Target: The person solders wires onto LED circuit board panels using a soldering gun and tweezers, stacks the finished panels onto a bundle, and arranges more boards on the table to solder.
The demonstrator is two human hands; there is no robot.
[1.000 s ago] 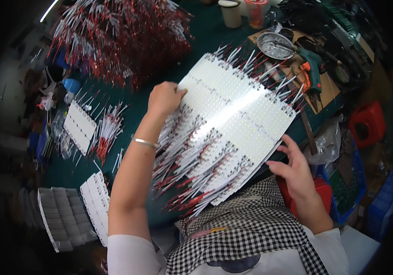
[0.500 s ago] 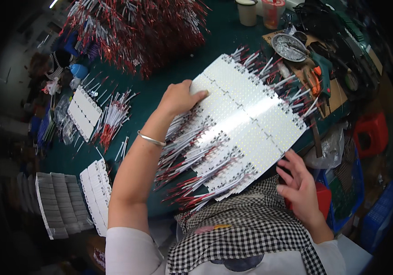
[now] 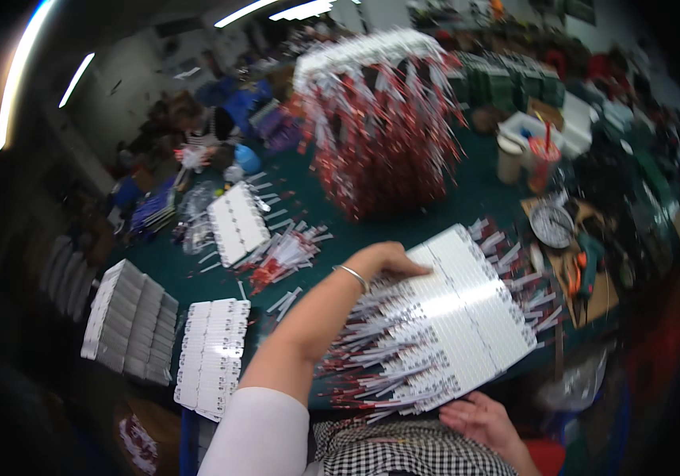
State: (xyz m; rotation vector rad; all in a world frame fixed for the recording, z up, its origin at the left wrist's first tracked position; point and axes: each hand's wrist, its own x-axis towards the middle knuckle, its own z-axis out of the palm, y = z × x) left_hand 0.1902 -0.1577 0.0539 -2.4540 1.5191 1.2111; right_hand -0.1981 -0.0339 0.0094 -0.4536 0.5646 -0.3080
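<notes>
A layered stack of white LED panels point(image 3: 467, 297) lies tilted on the green table in front of me, with red and white wires sticking out on both sides. My left hand point(image 3: 391, 260) grips its far left edge, the thumb on top and the other fingers mostly hidden. Just below the stack's near edge is my right hand point(image 3: 484, 420), palm turned up, holding nothing, with its fingers loosely stretched and slightly blurred. Whether its fingertips touch the panels, I cannot tell.
Beyond stands a tall pile of wired panels point(image 3: 379, 127). At left are a single panel point(image 3: 238, 224), loose wires point(image 3: 288, 254) and stacked white panels point(image 3: 213, 349). At right are cups point(image 3: 544, 163), a metal dish point(image 3: 551, 225) and a green glue gun point(image 3: 591, 262). Another person point(image 3: 197, 127) sits far left.
My view has tipped up, showing more of the room, so the table things sit lower in the picture. My left hand stays on the stack; my right hand stays by its near edge.
</notes>
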